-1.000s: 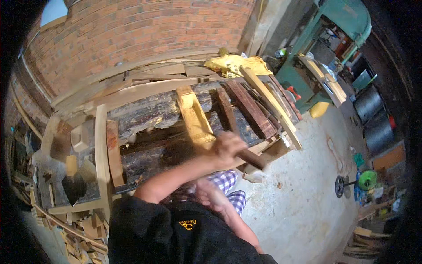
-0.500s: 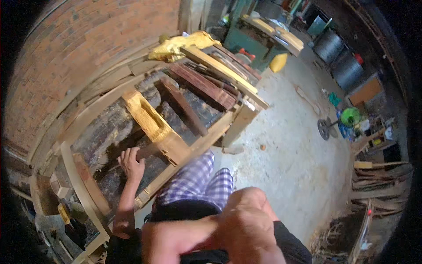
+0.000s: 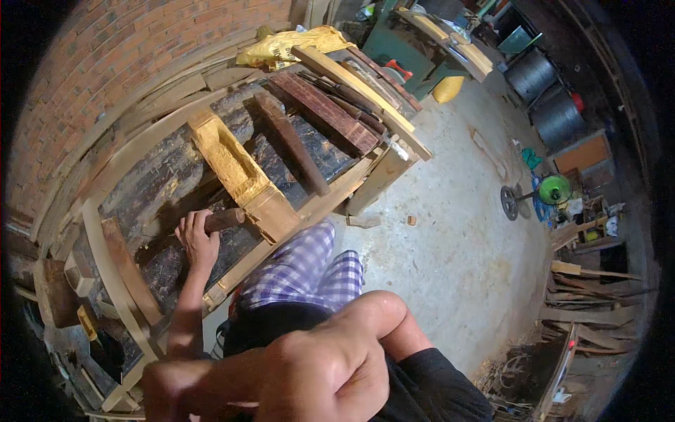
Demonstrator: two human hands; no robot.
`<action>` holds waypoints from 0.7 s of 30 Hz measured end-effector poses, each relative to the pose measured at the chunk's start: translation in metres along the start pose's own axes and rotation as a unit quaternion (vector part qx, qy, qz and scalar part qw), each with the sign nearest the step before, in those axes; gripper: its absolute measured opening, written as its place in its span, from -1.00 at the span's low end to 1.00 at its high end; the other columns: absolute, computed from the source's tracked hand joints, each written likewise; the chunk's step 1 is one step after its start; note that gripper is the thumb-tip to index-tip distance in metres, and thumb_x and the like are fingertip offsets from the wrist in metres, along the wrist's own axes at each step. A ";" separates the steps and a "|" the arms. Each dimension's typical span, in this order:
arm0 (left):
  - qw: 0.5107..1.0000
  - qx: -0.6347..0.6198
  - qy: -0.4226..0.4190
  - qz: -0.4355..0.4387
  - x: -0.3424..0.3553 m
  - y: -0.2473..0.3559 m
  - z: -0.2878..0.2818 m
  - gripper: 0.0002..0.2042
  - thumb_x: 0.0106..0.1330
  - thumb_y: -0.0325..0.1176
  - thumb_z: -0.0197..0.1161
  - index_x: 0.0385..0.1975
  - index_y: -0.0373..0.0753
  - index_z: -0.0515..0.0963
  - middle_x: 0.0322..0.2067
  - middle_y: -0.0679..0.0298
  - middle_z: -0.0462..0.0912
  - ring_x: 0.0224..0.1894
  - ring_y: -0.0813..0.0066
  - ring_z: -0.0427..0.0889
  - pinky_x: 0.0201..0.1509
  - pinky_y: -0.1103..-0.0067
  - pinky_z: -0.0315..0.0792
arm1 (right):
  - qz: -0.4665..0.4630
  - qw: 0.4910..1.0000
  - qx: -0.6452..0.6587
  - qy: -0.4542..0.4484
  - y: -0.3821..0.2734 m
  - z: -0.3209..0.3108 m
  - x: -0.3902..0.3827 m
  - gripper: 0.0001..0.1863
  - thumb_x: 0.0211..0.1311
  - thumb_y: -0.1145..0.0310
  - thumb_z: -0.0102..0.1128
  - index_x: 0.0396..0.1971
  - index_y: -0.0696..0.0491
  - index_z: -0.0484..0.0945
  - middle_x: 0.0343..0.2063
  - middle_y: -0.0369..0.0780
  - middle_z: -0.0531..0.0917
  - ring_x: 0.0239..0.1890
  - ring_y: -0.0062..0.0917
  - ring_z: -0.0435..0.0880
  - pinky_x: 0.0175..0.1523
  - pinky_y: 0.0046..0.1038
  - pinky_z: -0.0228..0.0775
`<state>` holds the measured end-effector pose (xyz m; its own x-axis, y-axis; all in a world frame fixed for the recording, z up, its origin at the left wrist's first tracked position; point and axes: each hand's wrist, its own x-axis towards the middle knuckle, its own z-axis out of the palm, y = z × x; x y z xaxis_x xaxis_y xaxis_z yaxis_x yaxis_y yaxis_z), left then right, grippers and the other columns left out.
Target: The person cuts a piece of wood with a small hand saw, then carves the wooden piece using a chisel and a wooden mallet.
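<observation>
My left hand [image 3: 199, 238] is closed around one end of a short, round dark wooden piece [image 3: 226, 219]. It is low over the dark bench top, left of a yellow wooden block [image 3: 232, 165] with a long hollow cut into it. The block's near end is plain and rests by the bench's front rail [image 3: 327, 204]. My right arm is bent across the bottom of the picture, very near the camera, with the right hand [image 3: 309, 366] raised; its fingers are hidden. A dark square bar [image 3: 292, 144] and a thick reddish beam [image 3: 327, 116] lie right of the block.
A pale plank [image 3: 358, 98] lies along the bench's right side, near a yellow sack [image 3: 295, 46]. A brick wall [image 3: 140, 77] rises behind. On the concrete floor to the right are a green fan [image 3: 554, 188], metal drums [image 3: 559, 119] and stacked wood [image 3: 587, 306].
My left hand and the dark piece have shifted slightly left and up in view. The raised right arm has swung left across the lower picture. The whole view has tilted a little.
</observation>
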<state>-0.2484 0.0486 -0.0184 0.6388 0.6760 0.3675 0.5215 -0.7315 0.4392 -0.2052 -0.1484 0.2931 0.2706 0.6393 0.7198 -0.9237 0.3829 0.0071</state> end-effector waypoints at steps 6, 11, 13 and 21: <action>1.000 0.009 0.008 -0.012 0.002 -0.001 0.002 -0.66 -0.07 -0.49 0.26 -0.21 -0.11 0.47 -0.26 0.23 0.46 -0.10 0.14 0.41 0.04 0.26 0.18 | -0.258 0.952 -0.109 -0.123 0.036 -0.037 0.024 -0.68 0.33 0.46 -0.10 0.00 0.27 0.46 -0.23 -0.09 0.64 -0.18 -0.44 0.49 -0.08 -0.49 0.27; 1.000 0.002 0.026 0.005 0.000 -0.004 0.004 -0.65 -0.11 -0.51 0.24 -0.23 -0.12 0.47 -0.27 0.24 0.47 -0.09 0.15 0.41 0.02 0.26 0.19 | 0.264 0.895 -0.347 -0.097 -0.018 -0.066 -0.031 -0.73 0.28 0.34 0.07 -0.12 0.19 0.46 -0.20 -0.16 0.49 -0.23 -0.41 0.47 -0.03 -0.44 0.32; 1.000 -0.009 0.025 0.001 0.000 -0.004 0.004 -0.65 -0.13 -0.51 0.24 -0.25 -0.12 0.47 -0.28 0.24 0.47 -0.12 0.15 0.41 -0.01 0.27 0.18 | 0.330 0.820 -0.464 -0.059 -0.033 -0.096 -0.052 -0.65 0.26 0.40 0.10 0.03 0.15 0.41 -0.17 -0.15 0.46 -0.15 -0.42 0.46 -0.03 -0.45 0.32; 1.000 -0.024 0.006 -0.006 0.001 -0.005 -0.001 -0.68 -0.11 -0.54 0.29 -0.28 -0.17 0.48 -0.30 0.22 0.46 -0.14 0.17 0.38 -0.06 0.31 0.15 | 0.231 0.143 -0.952 0.141 -0.068 -0.211 -0.109 -0.38 0.04 0.19 0.30 0.14 -0.05 0.35 -0.02 0.03 0.37 0.03 -0.08 0.32 0.06 -0.11 0.21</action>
<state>-0.2507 0.0530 -0.0189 0.6264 0.6855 0.3711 0.5009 -0.7187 0.4823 -0.1148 -0.1033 0.0676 0.5483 0.7883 0.2791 0.8148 -0.4285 -0.3904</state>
